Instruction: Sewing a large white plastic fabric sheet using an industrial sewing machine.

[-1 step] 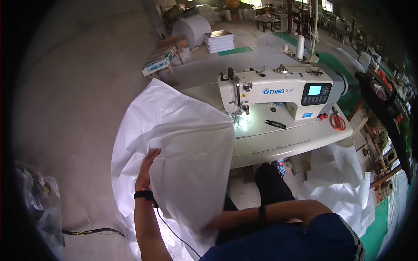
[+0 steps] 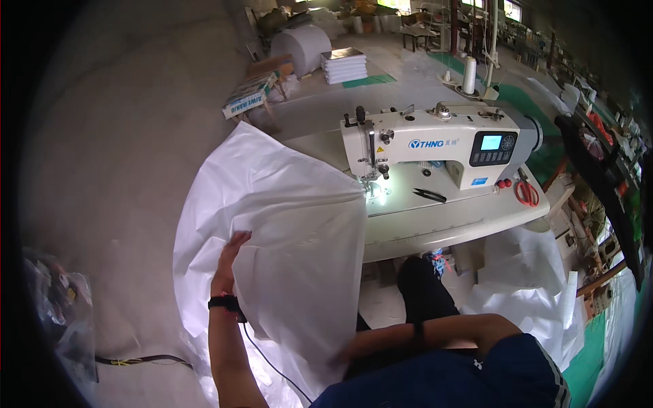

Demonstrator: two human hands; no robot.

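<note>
My L hand (image 2: 233, 255), 8 o'clock, on thin, creased white sheet (image 2: 303, 272); R hand (image 2: 345, 353) blurred, 6 o'clock. Can't tell either's finger grip. Boxy sewing mach. (image 2: 428, 129), 2 o'clock.

Left fingers (image 2: 239, 237) touch a white sheet (image 2: 299, 258) (creased) at a sewing machine (image 2: 415, 141)

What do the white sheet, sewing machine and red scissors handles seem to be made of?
White sheet: probably plastic film or coated fabric, soft sheen; its sharp creases catch light.
Sewing machine: likely painted metal, smooth and cream-white, judging by its rigid, even casing.
Scissors handles: perhaps moulded plastic, from their uniform red; the finish is unclear.
</note>
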